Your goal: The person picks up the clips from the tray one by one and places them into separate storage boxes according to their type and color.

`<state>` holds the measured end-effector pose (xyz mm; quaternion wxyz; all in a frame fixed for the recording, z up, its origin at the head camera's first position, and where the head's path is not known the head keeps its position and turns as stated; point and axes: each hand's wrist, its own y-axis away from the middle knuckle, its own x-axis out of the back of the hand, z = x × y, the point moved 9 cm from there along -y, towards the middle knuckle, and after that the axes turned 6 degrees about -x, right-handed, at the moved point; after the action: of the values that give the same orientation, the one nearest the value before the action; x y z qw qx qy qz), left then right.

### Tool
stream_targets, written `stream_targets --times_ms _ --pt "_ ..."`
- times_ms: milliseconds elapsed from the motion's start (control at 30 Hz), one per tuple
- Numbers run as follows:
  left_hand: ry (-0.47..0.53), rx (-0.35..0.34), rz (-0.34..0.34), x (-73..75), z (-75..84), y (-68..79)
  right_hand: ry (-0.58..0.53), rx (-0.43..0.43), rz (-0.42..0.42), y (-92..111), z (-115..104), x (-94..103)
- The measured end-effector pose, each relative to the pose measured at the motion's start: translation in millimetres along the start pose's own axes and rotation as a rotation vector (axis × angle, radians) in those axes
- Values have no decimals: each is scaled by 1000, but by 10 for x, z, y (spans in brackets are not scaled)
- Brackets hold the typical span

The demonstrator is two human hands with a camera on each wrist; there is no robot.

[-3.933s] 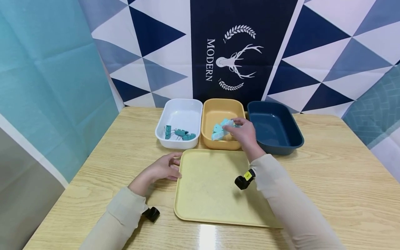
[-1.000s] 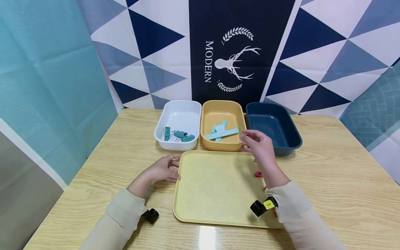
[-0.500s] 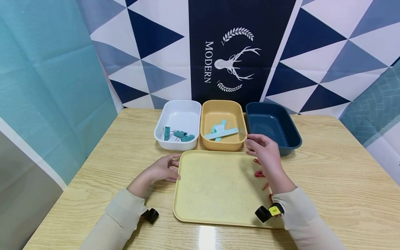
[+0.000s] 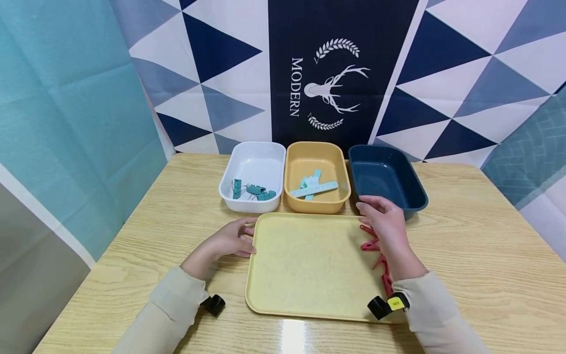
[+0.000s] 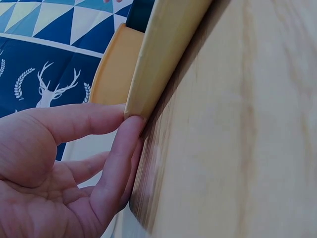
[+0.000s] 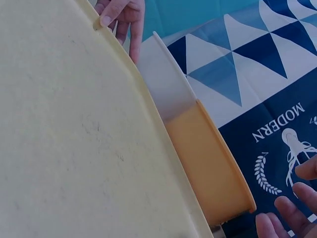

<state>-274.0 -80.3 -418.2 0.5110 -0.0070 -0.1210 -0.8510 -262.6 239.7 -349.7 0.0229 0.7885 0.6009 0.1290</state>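
My left hand [image 4: 229, 238] is at the left edge of the yellow tray [image 4: 309, 270]. In the left wrist view, the thumb and a finger of that left hand [image 5: 59, 153] pinch the tray rim [image 5: 161, 54]. My right hand [image 4: 386, 223] hovers over the tray's far right corner, by the dark blue bin [image 4: 382, 174], fingers loosely bent around nothing. Several red clothespins [image 4: 370, 245] lie along the tray's right side, partly hidden by the right hand and wrist. At its lower right, the right wrist view shows the right hand [image 6: 294, 213] with fingers spread.
Behind the tray stand a white bin [image 4: 256, 164] with several teal binder clips [image 4: 255, 189] and a yellow bin [image 4: 315, 155]. A light-teal ruler [image 4: 325, 188] lies across other light-teal pieces in the yellow bin. A patterned cloth [image 4: 230, 98] hangs behind the table.
The right hand has left the light-teal pieces in the yellow bin and moved right and nearer. The ruler now lies across that bin, and the red clothespins have come into sight. The left hand stays put.
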Motion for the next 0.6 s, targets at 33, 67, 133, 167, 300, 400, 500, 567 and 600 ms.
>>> stream_targets --times_ms 33,67,133,167,300,400,500,567,600 --pt "1 0 0 1 0 0 5 -1 6 -5 5 15" --pt "1 -1 0 1 0 -2 12 -6 12 -10 13 32" --pt "3 -2 -1 1 -2 -4 25 -15 25 -19 29 67" --pt "4 -3 -1 1 -4 -6 32 -19 32 -25 39 85" --pt "5 -9 -7 0 -7 -10 64 -23 49 -46 82 138" --pt "5 -14 -12 2 -10 -10 89 -19 49 -63 117 164" --pt "4 -16 -16 4 -8 -8 114 -34 48 -78 157 193" --pt "4 -17 -18 5 -4 -6 125 -42 50 -95 188 215" --pt "5 -17 -19 4 -2 -6 132 -49 50 -102 203 225"
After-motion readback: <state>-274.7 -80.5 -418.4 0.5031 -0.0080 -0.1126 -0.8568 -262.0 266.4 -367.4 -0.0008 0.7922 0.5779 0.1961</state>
